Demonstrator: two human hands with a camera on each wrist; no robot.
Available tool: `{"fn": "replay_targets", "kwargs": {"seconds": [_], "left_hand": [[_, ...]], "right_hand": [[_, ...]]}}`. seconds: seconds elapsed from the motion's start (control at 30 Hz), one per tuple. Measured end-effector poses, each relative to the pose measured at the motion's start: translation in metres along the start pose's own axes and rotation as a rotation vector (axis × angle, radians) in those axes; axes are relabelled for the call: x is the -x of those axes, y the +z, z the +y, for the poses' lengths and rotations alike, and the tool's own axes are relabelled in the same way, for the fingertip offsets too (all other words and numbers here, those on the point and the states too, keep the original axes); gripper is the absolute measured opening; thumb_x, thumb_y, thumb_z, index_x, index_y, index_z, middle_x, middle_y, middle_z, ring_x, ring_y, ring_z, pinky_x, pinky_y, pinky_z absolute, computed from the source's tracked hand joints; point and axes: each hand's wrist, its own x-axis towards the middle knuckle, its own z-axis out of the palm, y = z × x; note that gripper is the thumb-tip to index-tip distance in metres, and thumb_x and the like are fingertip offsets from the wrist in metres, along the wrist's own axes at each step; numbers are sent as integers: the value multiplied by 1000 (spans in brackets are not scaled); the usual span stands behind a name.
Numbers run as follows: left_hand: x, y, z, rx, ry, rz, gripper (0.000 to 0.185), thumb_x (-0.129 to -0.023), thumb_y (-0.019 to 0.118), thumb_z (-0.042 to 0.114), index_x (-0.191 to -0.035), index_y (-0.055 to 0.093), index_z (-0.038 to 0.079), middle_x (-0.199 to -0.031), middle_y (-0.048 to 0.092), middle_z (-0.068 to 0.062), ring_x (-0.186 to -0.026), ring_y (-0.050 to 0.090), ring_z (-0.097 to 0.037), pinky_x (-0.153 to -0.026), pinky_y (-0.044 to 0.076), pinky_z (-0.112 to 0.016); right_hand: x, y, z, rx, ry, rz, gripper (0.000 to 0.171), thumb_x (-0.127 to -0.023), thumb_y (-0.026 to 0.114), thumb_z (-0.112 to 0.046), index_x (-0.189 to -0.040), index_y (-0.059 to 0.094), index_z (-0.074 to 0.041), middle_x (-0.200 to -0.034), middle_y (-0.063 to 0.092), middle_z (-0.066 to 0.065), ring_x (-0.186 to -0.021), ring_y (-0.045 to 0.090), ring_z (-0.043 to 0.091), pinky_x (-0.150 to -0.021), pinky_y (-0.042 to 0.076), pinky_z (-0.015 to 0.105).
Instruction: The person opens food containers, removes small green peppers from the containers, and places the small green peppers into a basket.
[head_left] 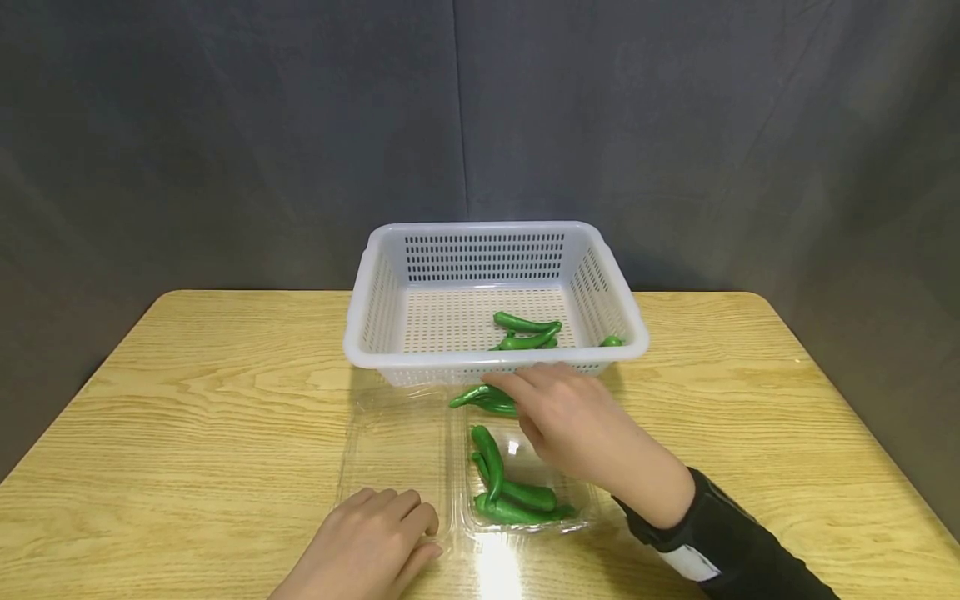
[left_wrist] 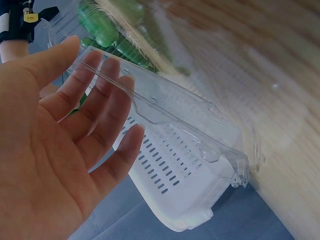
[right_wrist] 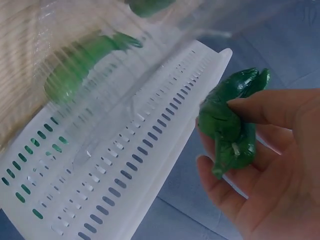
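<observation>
My right hand [head_left: 566, 421] grips a small bunch of green chili peppers [head_left: 489, 400] above the far edge of a clear plastic clamshell box [head_left: 551, 458]. In the right wrist view, thumb and fingers close around the peppers [right_wrist: 227, 125], one stem pointing down. Several more green peppers [head_left: 517, 496] lie in the near part of the box's right half. The box's flat left half, its lid [head_left: 397, 454], lies unfolded. My left hand [head_left: 375, 533] is at the lid's near edge, fingers loosely bent and holding nothing. Whether they touch the rim I cannot tell.
Behind the box stands a white perforated plastic basket [head_left: 495, 358]. A few green peppers [head_left: 528, 329] lie on its floor, and another [head_left: 611, 341] shows at its right corner. The wooden table [head_left: 187, 433] ends against a dark grey cloth [head_left: 247, 150].
</observation>
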Motion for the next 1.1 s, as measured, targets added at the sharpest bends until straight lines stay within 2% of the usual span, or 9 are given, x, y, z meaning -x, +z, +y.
{"fn": "replay_targets", "kwargs": {"seconds": [0.17, 0.4, 0.6, 0.73, 0.9, 1.1], "left_hand": [[0, 1, 0, -8, 11, 16, 16, -86, 73, 30, -83, 66, 17, -77, 59, 10, -63, 52, -4, -61, 48, -24], [0, 1, 0, -11, 6, 15, 15, -86, 73, 30, -83, 65, 17, -76, 57, 11, -63, 52, -4, -61, 48, -24], [0, 2, 0, -7, 13, 25, 15, -86, 73, 29, -82, 65, 17, -75, 57, 11, -63, 51, -3, -60, 47, -23], [0, 3, 0, -6, 15, 32, 14, -86, 73, 28, -82, 65, 17, -75, 57, 10, -62, 50, -3, -60, 47, -23], [0, 3, -1, -13, 21, 47, 14, -86, 73, 28, -82, 65, 17, -75, 57, 11, -61, 49, -3, -60, 46, -23], [0, 2, 0, -21, 5, 24, 15, -86, 73, 28, -82, 63, 18, -75, 55, 11, -62, 47, -4, -60, 45, -24]], "right_hand": [[-1, -4, 3, 4, -4, 50, 51, -75, 73, 7, -124, 63, -4, -100, 70, 7, -87, 67, 24, -76, 55, 36], [-2, -6, 8, 12, -8, 129, 51, -72, 72, 10, -121, 65, -5, -90, 68, 5, -79, 65, 22, -67, 53, 35], [-3, -7, 11, -13, -25, 185, 43, -78, 67, 8, -119, 66, -5, -88, 68, 5, -77, 64, 21, -68, 52, 34], [-3, -8, 14, -9, -37, 224, 40, -79, 68, 8, -117, 68, -4, -88, 69, 5, -75, 63, 20, -66, 52, 34], [-2, -9, 19, 6, -25, 242, 40, -79, 69, 9, -116, 69, -4, -88, 69, 6, -74, 63, 21, -64, 51, 35], [-2, -8, 22, 2, -10, 255, 39, -80, 69, 10, -116, 68, -5, -90, 70, 6, -76, 64, 21, -63, 51, 35]]}}
